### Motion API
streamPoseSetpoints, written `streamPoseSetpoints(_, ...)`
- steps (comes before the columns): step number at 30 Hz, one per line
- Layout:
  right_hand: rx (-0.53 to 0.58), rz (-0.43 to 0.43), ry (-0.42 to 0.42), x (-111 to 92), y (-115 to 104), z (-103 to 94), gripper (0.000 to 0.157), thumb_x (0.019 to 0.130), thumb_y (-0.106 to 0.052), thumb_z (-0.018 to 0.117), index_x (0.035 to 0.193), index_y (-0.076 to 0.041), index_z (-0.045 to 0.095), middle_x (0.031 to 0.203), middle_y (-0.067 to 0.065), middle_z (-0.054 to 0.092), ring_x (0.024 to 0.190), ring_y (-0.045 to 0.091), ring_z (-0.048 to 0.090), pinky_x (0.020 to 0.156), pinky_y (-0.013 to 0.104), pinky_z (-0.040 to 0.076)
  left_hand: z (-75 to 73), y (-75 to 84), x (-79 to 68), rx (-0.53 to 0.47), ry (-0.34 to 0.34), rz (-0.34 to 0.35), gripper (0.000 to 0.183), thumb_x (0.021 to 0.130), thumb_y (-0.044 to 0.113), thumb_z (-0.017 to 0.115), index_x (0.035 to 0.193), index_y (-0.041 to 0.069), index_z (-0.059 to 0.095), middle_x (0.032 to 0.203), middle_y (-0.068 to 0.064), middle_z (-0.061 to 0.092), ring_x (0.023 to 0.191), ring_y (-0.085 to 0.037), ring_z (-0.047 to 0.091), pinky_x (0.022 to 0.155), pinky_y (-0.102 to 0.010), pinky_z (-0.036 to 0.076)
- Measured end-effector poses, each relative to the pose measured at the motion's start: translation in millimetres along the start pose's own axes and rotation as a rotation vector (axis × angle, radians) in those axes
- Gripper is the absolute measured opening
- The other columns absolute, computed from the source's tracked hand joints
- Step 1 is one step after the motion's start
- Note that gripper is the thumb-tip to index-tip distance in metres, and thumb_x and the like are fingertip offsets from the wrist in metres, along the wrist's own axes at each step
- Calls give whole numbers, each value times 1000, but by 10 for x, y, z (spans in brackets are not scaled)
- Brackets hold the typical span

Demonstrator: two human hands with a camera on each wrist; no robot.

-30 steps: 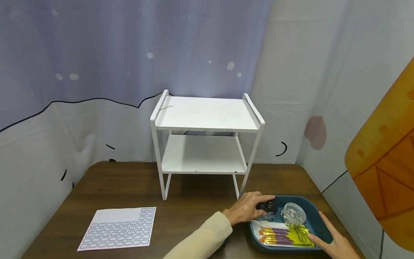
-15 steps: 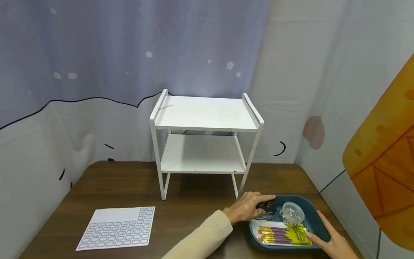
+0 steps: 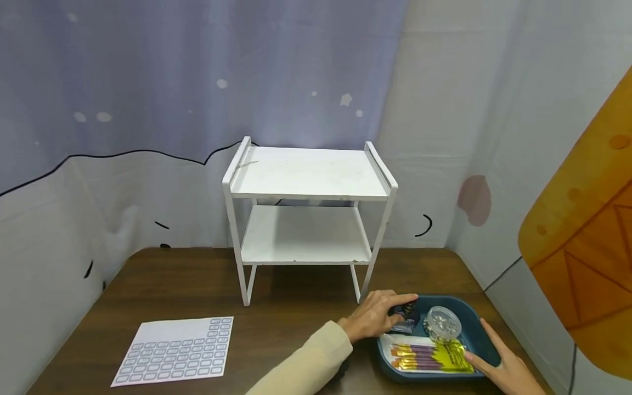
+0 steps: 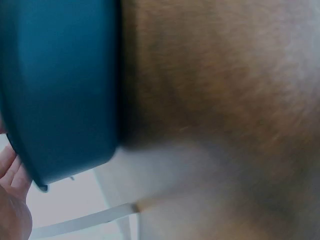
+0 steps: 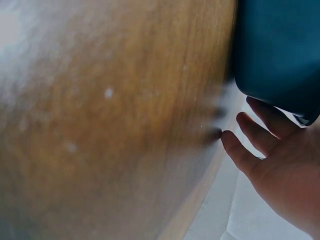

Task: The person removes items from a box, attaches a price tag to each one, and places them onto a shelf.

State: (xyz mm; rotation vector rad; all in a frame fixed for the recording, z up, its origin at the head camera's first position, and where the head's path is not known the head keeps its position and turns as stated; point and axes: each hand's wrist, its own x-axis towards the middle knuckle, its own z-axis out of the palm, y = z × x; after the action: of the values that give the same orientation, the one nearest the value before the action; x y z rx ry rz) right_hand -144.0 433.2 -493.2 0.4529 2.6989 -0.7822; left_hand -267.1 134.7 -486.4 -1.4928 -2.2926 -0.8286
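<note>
A dark blue tray [image 3: 474, 330] with rounded corners lies at the table's right front in the head view. My left hand [image 3: 369, 316] holds its left end, thumb at the rim and index finger along the far corner. At the opposite end my right hand [image 3: 511, 368] grips, thumb over the rim and fingers outside; the right wrist view shows several spread fingers beside the tray wall [image 5: 280, 50]. Inside lie a pack of purple-handled paintbrushes [image 3: 417, 356] with a yellow label, a clear round container [image 3: 443, 322] of small pieces, and a dark item [image 3: 407, 315], partly hidden by the left hand.
A white two-tier shelf [image 3: 311, 173] stands mid-table behind the tray. A sheet of printed labels [image 3: 178, 351] lies at the table's left front. Curtains [image 3: 148, 77] hang along the back and sides of the brown table [image 3: 276, 329].
The head view has turned slightly to the right. Both hands keep their hold on the tray, which has hardly moved on the table.
</note>
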Motion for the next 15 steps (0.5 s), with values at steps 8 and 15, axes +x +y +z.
streamPoseSetpoints(8,2,-19,-11,14,-28,-2,111,92,-66,54,157,-6,-12,152,46,5,126,72,31,85,78,41,-412,153,19,-58,55,8,60,89,10,75,144,18,54,104,-2,71,84,-13,65,74,-8,38)
streamPoseSetpoints(15,4,-11,-19,3,10,-1,110,92,-67,52,157,-7,-13,151,47,6,123,72,35,81,74,44,-752,214,-170,-92,78,-14,59,88,8,75,143,17,56,102,-2,70,80,-12,60,71,-10,37)
